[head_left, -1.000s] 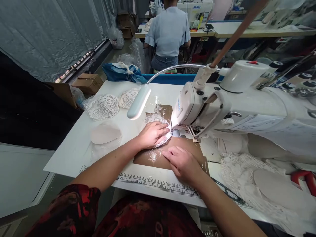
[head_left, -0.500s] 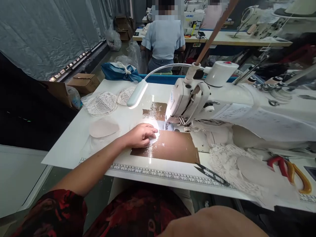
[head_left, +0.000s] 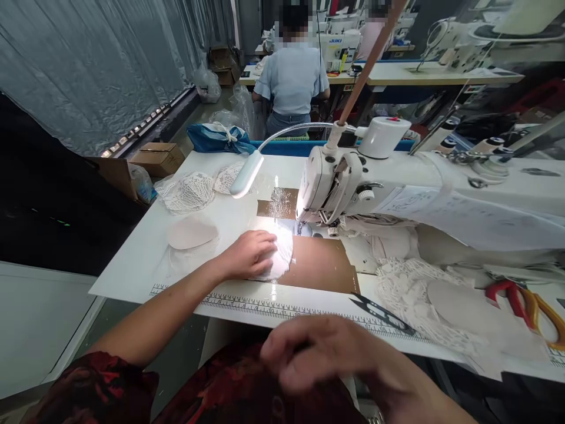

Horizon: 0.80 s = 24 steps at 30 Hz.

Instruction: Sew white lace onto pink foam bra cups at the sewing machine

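Note:
My left hand (head_left: 251,253) is closed over the edge of a round white lace cup piece (head_left: 282,259), its fingers bent onto the fabric and its thumb out of sight. The piece lies under the lamp light, partly on a brown plate (head_left: 322,265), just in front of the needle area of a white sewing machine (head_left: 326,182). In the foreground, blurred, my right hand (head_left: 322,353) hangs above my lap near the table's front edge. Its thumb and forefinger are apart, and I see nothing between them.
Lace cups (head_left: 188,192) and a beige pad (head_left: 193,232) lie on the left. A black thread snipper (head_left: 384,314) rests on the ruler strip (head_left: 265,306). At right are lace fabric (head_left: 406,282) and red-and-yellow-handled scissors (head_left: 512,297). A lamp (head_left: 247,175) overhangs the table. A person (head_left: 289,76) sits ahead.
My right hand has come up into view from the bottom edge. My left hand and the lace piece have shifted slightly toward me, and more of the piece shows. The camera view has shifted slightly.

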### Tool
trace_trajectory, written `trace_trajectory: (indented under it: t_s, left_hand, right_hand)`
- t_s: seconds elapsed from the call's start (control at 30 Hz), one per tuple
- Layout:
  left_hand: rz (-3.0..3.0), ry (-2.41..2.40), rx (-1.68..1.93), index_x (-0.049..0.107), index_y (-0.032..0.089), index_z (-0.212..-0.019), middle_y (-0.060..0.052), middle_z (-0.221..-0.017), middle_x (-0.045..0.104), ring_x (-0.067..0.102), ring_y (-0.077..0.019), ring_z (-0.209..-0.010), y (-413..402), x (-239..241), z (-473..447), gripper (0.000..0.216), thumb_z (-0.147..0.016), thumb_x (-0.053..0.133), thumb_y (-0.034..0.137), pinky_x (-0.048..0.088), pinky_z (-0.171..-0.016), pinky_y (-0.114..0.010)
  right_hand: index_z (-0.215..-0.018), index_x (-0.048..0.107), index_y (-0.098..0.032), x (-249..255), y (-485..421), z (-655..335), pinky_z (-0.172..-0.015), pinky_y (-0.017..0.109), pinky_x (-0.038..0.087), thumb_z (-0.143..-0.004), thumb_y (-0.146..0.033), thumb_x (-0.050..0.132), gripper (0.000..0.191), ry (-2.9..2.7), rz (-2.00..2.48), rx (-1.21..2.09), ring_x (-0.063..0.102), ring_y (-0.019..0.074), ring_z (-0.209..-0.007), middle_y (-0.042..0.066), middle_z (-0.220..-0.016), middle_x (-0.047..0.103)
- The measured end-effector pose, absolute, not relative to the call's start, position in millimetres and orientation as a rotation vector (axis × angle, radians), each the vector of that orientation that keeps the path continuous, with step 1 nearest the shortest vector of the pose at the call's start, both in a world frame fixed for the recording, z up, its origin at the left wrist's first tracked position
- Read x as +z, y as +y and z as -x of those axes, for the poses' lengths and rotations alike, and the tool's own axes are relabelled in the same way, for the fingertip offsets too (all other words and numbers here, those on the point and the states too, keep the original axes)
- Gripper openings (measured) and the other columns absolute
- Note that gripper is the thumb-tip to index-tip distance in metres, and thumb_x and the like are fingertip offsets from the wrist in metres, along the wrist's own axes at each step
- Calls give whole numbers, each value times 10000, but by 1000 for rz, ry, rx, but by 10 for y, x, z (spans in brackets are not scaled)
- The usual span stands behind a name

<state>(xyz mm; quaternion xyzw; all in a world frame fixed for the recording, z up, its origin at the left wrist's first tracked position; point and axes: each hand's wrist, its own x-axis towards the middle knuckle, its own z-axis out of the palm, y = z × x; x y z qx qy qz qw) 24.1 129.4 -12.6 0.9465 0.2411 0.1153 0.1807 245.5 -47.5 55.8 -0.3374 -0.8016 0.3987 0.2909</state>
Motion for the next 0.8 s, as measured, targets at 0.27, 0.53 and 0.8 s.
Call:
trace_trajectory:
  t_s: [0.27, 0.53, 0.8]
  left_hand:
    - [-2488, 360, 434, 595, 154, -1218, -138, -1291, 575, 513, -241, -1226, 1173, -94, -392, 337, -913, 531, 283, 428, -1053, -415]
    - [-2871, 640, 282, 574, 91, -1233, -162, -1302, 559, 561, -290, -1099, 1280, -212, -696, 363, -925, 459, 247, 508, -899, -456]
    - [-2917, 672, 183, 517, 67, -1299, -182, -1361, 505, 543, -313, -1091, 1374, -220, -732, 439, -896, 496, 239, 496, -878, -476]
  right_hand:
    - [-1119, 664, -190, -3, 245, -2663, -863, 337, 478, -931, -289, 441, 308, -2088, 1485, 635, 607, 210, -1020, 98, -1092, 671]
    - [-1156, 628, -218, -146, 535, -2506, -641, 285, 373, -907, -153, 393, 348, -2379, 1928, 138, 536, 186, -827, 73, -969, 602]
    - [-1212, 607, -225, -218, 555, -2503, -634, 304, 343, -931, -162, 358, 381, -2332, 1994, 89, 513, 202, -840, 77, -944, 588]
